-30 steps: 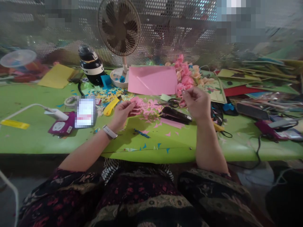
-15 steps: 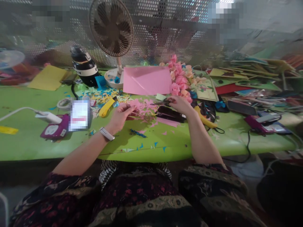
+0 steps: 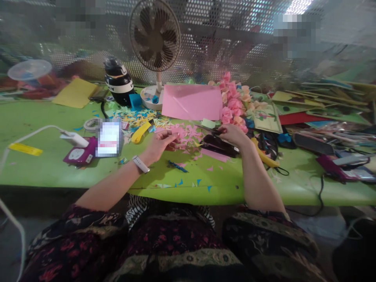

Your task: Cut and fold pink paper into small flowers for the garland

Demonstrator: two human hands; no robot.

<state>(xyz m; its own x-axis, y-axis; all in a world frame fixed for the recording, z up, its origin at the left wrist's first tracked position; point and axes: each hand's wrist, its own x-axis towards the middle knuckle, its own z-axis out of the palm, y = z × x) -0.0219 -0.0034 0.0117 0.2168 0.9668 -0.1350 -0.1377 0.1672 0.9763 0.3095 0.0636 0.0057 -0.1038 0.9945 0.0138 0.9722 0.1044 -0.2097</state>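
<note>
My left hand (image 3: 163, 145) is closed in a pinch just above a pile of pink paper scraps (image 3: 188, 135). What lies between its fingertips blends into the pile, so I cannot make it out. In my right hand (image 3: 234, 136) are dark-handled scissors (image 3: 216, 130), their blades pointing left over the scraps. A black stapler (image 3: 220, 146) lies below the scissors, partly over pink paper. Near the blades is a small pale green paper piece (image 3: 208, 123). A yellow cutter (image 3: 141, 132) rests left of the scraps. Toward the front edge lies a dark blue twisted strip (image 3: 178, 166).
Behind the scraps are a pink sheet (image 3: 192, 102), a fan (image 3: 155, 37) and pink paper flowers (image 3: 233, 103). To the left stand a black bottle (image 3: 119, 84) and a phone (image 3: 108, 138). Stacked papers (image 3: 311, 100) and a yellow-handled tool (image 3: 266, 156) are on the right.
My view has swung left, so the table's contents appear farther right. Both hands stay near the pink scraps, and the scissors remain in my right hand.
</note>
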